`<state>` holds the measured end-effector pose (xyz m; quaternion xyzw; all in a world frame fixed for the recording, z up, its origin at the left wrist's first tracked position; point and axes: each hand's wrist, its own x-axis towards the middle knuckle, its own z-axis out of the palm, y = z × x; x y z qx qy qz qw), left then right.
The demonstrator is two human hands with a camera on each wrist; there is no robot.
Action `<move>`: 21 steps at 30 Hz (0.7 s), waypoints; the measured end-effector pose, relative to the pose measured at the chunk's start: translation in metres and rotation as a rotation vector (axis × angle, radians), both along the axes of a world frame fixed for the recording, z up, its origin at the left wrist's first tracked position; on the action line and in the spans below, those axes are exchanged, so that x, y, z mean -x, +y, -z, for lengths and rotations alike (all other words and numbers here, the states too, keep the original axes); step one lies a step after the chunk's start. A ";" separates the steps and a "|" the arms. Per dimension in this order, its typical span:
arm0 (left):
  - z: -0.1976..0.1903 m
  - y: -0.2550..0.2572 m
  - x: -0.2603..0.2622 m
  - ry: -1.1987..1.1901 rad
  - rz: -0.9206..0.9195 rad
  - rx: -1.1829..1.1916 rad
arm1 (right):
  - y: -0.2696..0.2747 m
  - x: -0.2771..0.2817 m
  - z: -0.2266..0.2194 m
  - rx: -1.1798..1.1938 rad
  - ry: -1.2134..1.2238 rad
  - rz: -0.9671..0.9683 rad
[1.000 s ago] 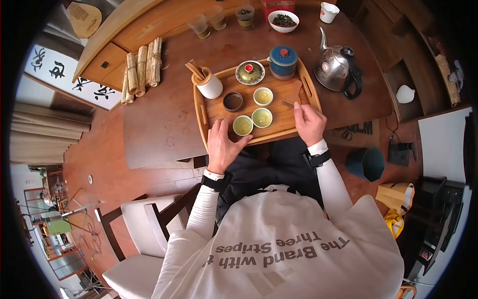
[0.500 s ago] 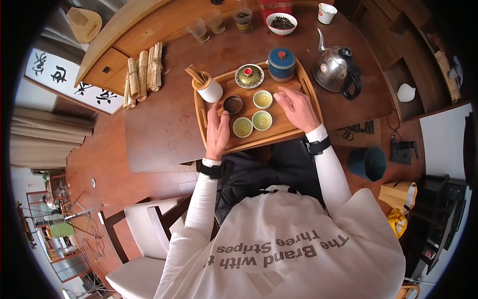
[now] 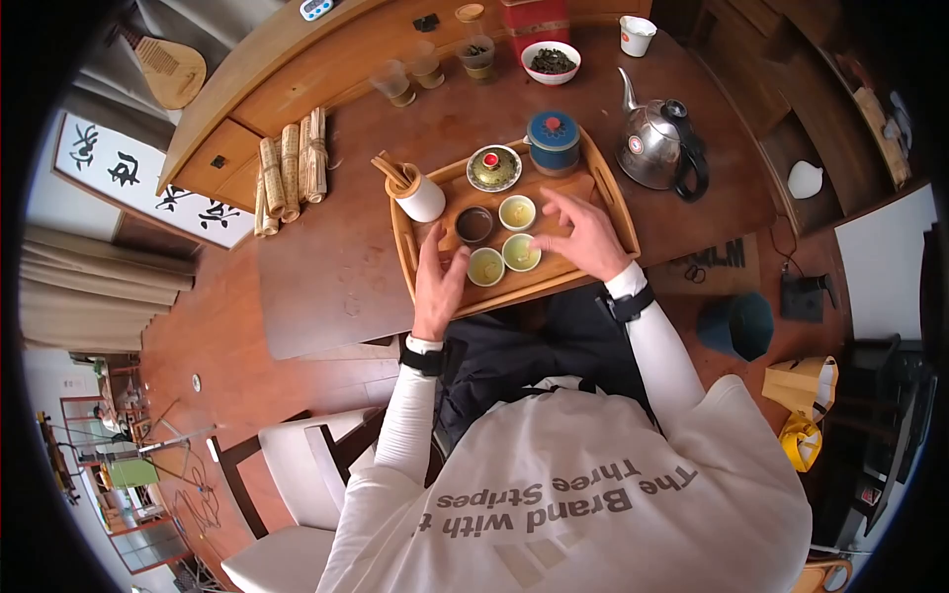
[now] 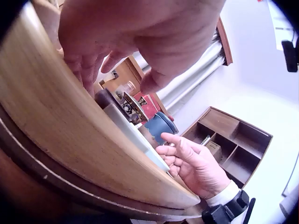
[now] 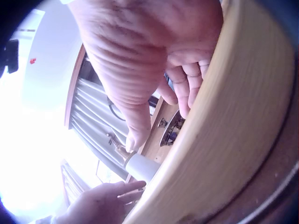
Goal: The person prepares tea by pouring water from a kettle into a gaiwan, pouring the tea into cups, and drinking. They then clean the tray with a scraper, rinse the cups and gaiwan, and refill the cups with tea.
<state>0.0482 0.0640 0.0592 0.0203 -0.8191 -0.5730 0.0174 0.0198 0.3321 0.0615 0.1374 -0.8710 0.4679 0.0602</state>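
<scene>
My left hand (image 3: pixel 438 284) hovers over the front left of the wooden tray (image 3: pixel 613 193), fingers extended and thumb apart, beside a dark cup (image 3: pixel 474 226) and a pale cup of tea (image 3: pixel 485 267). On the right my right hand (image 3: pixel 590 242) is spread, its thumb close to another tea cup (image 3: pixel 521 253). A third tea cup (image 3: pixel 517 212) stands behind that one. Neither hand holds anything. Further back are a patterned lidded bowl (image 3: pixel 493 169) with a red knob and a blue lidded jar (image 3: pixel 554 143). Part of a flat brown piece (image 3: pixel 581 186) shows behind my right hand.
A white holder (image 3: pixel 422 201) with wooden tools stands at the tray's left. Right of the tray is a steel kettle (image 3: pixel 654 143). Bamboo scrolls (image 3: pixel 290 168), clear cups (image 3: pixel 393 84), a bowl of dark leaves (image 3: pixel 551 64) and a white cup (image 3: pixel 637 37) stand further back.
My right hand has let go of the thin dark piece it pinched and shifted left towards the cups. The left hand has drawn back from the front left cup, its fingers straighter.
</scene>
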 end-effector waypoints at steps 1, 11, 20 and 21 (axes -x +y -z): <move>-0.012 0.001 -0.007 -0.038 0.000 0.097 | -0.003 -0.007 -0.006 -0.024 -0.089 -0.027; -0.004 0.020 -0.025 0.088 0.083 0.400 | -0.024 -0.021 -0.001 -0.237 0.108 -0.125; 0.000 0.029 -0.024 0.193 0.054 0.484 | -0.020 -0.021 0.005 -0.193 0.181 -0.102; 0.001 0.028 -0.024 0.195 0.054 0.485 | -0.018 -0.022 0.003 -0.193 0.183 -0.101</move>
